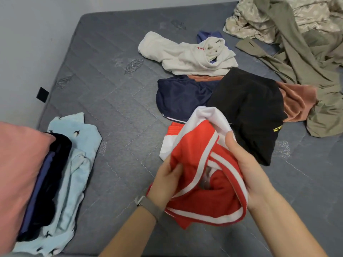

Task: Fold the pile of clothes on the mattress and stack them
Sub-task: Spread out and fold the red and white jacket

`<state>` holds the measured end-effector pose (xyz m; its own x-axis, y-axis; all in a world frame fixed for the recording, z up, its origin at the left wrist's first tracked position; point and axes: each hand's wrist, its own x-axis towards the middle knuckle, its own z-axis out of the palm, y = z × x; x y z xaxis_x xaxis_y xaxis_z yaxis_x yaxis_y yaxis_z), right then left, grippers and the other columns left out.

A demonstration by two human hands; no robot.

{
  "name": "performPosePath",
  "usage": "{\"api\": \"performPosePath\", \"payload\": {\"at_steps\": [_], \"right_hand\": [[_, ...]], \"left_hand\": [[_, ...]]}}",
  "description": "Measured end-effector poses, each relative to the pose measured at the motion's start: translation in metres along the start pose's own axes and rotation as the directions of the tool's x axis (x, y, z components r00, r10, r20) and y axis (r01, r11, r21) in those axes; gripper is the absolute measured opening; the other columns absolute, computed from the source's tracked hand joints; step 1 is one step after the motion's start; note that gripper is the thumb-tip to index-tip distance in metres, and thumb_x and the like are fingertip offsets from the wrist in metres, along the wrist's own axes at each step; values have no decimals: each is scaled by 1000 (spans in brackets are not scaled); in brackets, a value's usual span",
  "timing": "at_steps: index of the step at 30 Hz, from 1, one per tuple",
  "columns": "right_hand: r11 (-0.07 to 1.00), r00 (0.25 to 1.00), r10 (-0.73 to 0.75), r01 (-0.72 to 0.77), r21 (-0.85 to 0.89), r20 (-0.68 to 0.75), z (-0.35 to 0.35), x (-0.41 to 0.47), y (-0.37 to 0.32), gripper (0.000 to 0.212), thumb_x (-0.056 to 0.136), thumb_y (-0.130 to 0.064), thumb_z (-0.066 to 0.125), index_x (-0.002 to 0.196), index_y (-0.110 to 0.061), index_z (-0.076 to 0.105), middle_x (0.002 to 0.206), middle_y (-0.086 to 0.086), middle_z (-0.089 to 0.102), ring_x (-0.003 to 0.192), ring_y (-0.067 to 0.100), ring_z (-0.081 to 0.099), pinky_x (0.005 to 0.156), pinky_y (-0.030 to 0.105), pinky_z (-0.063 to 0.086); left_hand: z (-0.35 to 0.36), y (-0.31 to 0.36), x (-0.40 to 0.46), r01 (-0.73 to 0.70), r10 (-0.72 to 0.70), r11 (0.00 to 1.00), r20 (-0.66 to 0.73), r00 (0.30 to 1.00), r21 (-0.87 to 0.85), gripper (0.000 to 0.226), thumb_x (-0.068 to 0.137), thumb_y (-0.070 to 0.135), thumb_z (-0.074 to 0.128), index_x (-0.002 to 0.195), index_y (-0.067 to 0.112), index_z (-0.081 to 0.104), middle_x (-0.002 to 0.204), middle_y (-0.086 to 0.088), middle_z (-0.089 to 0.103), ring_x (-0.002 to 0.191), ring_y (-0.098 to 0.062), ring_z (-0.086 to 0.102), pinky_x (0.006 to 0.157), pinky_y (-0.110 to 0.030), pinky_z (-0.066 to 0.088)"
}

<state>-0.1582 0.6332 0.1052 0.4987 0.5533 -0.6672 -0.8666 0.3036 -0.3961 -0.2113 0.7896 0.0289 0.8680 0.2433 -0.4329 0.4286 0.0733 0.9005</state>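
A red garment with white stripes (200,145) is bunched up in both my hands above the grey mattress (115,101). My left hand (167,180) grips its left side and my right hand (248,169) grips its striped edge on the right. Unfolded clothes lie beyond it: a black garment (250,108), a navy one (181,97), a cream one (189,54) and a rust-brown one (297,102). At the left edge is a stack of folded clothes: a pink piece (20,167) on top, dark pieces (50,184) under it, a light blue printed piece (81,145) at the bottom.
An olive garment (306,62) and a crumpled beige patterned cloth (259,17) lie at the back right. A grey wall (33,34) runs along the mattress's left and far side. Bare mattress shows between the stack and the loose clothes.
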Motion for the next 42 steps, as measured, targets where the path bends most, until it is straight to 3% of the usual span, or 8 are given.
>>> {"api": "performPosePath", "payload": {"at_steps": [5, 10, 14, 17, 20, 27, 30, 42], "right_hand": [[936, 930, -209, 101, -338, -301, -41, 7, -16, 56, 62, -26, 86, 101, 9, 68, 91, 24, 70, 70, 26, 67, 71, 37, 58], [450, 736, -607, 9, -893, -298, -57, -7, -28, 25, 68, -20, 52, 84, -9, 68, 64, 8, 66, 65, 24, 57, 61, 37, 46], [306, 642, -742, 68, -950, -193, -33, -49, -54, 19, 84, -23, 56, 82, -12, 70, 79, 12, 70, 77, 25, 63, 75, 44, 51], [306, 618, -766, 109, -946, -177, -3, -86, -82, 26, 89, -23, 55, 82, -2, 68, 75, 16, 67, 71, 20, 57, 68, 39, 48], [361, 648, -738, 140, -922, -190, 19, -112, -101, 17, 91, -21, 56, 84, -16, 71, 77, -3, 65, 72, 12, 58, 72, 31, 47], [321, 608, -784, 230, -919, -121, 44, -154, -108, 16, 90, -14, 50, 88, -11, 66, 75, 8, 61, 67, 15, 54, 64, 26, 42], [169, 600, -800, 207, -964, -11, 56, -170, -106, 20, 97, -15, 47, 80, -21, 55, 63, 1, 51, 48, 2, 46, 47, 15, 38], [-111, 481, -853, 217, -970, 205, 120, -202, -90, 53, 73, -67, 49, 110, -30, 49, 110, -2, 54, 108, 20, 50, 96, 34, 38]], "left_hand": [[-49, -12, 9, 173, -247, 947, -268, 931, -271, 24, 99, 16, 45, 99, 15, 70, 103, -10, 72, 106, -29, 64, 100, -50, 46], [-81, 30, -24, 32, -69, 993, -346, 936, -111, 21, 95, 17, 52, 80, 15, 66, 68, 10, 72, 74, -9, 64, 71, -26, 53], [-112, 82, -65, -156, 147, 961, 59, 987, 227, 54, 57, 44, 73, 102, 20, 57, 85, 16, 66, 77, 1, 60, 74, -15, 47], [-125, 122, -87, -311, 176, 655, 261, 949, 689, 108, 40, 58, 79, 130, 37, 23, 123, 11, 45, 108, -5, 52, 93, -26, 44], [-130, 150, -95, -470, 378, 233, 366, 850, 851, 85, 65, 41, 68, 131, 46, 14, 127, -6, 48, 112, -27, 52, 94, -45, 46], [-117, 227, -117, -494, 494, 715, 143, 858, 495, 29, 86, 9, 48, 88, 36, 59, 83, 20, 64, 81, 11, 56, 78, -12, 43], [-115, 253, -119, -263, 294, 944, -148, 944, 199, 16, 93, 19, 53, 80, 17, 63, 80, 1, 60, 76, -8, 53, 68, -22, 42], [-82, 339, -156, -205, 201, 979, -129, 971, -18, 16, 86, 28, 64, 84, 13, 67, 86, -8, 69, 75, -18, 64, 68, -28, 52]]}}
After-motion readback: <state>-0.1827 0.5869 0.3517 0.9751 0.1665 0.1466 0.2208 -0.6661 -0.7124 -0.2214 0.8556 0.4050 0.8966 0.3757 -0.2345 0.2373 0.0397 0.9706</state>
